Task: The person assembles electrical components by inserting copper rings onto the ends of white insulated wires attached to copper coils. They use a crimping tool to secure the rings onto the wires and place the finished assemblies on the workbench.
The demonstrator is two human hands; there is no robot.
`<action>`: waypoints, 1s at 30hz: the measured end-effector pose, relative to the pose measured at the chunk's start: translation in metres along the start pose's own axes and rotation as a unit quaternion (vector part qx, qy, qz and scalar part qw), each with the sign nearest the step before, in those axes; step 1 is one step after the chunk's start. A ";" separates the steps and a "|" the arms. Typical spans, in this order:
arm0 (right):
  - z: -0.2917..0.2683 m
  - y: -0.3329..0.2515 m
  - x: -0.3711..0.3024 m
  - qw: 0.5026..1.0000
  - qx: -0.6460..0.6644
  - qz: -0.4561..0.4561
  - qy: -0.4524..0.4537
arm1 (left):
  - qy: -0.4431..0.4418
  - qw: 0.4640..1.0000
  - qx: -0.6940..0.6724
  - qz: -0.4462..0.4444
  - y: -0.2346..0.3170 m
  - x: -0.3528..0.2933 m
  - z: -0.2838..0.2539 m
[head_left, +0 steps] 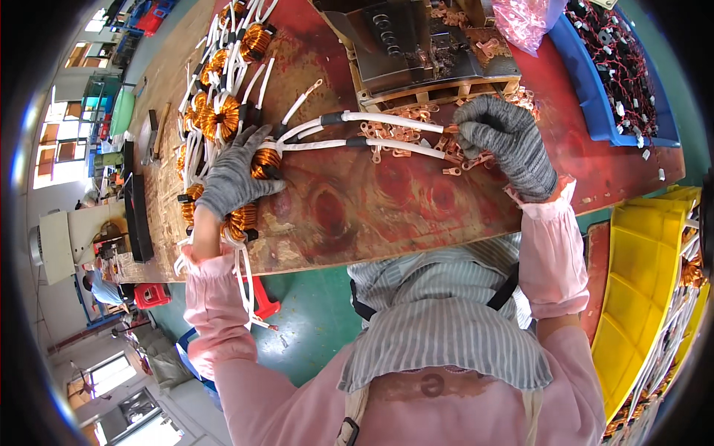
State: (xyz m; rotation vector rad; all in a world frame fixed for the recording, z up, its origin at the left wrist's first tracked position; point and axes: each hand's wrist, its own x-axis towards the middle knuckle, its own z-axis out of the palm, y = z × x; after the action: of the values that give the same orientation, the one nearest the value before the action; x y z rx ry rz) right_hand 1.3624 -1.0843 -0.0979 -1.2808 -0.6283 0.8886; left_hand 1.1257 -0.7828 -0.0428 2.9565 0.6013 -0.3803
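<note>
My left hand (234,175), in a grey knit glove, grips a copper-wound ring coil (265,161) on the reddish wooden workbench (357,208). Two white-sleeved leads (387,119) run from that coil to the right. My right hand (506,141), also gloved in grey, pinches the far ends of those leads among a scatter of small copper terminal lugs (401,135). More wound coils (219,115) with white leads lie in a row behind and under my left hand.
A metal press tool on a wooden base (424,52) stands at the back of the bench. A blue bin (595,89) of small wired parts sits at right, a pink bag (524,18) behind it. Yellow bins (639,297) holding coils stand at lower right.
</note>
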 end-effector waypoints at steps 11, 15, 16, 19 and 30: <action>-0.009 -0.014 0.011 0.997 -0.042 -0.048 -0.052 | 0.029 0.965 0.211 -0.152 0.039 -0.013 -0.005; -0.008 -0.013 0.022 0.991 -0.088 -0.079 -0.070 | 0.013 0.973 0.188 -0.135 0.040 -0.016 -0.014; -0.008 -0.013 0.024 0.988 -0.102 -0.089 -0.076 | 0.019 0.980 0.164 -0.109 0.034 -0.017 -0.016; -0.008 -0.014 0.027 0.989 -0.087 -0.086 -0.080 | 0.106 0.990 0.094 -0.005 0.031 -0.011 -0.025; -0.010 -0.021 0.032 0.988 -0.079 -0.086 -0.097 | 0.212 0.944 -0.072 0.241 0.116 0.059 0.001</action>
State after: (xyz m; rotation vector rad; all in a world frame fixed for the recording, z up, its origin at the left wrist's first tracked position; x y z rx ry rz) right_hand 1.3921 -1.0632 -0.0817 -1.2674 -0.9651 0.8395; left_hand 1.2238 -0.8674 -0.0535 2.9087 -0.0821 0.3375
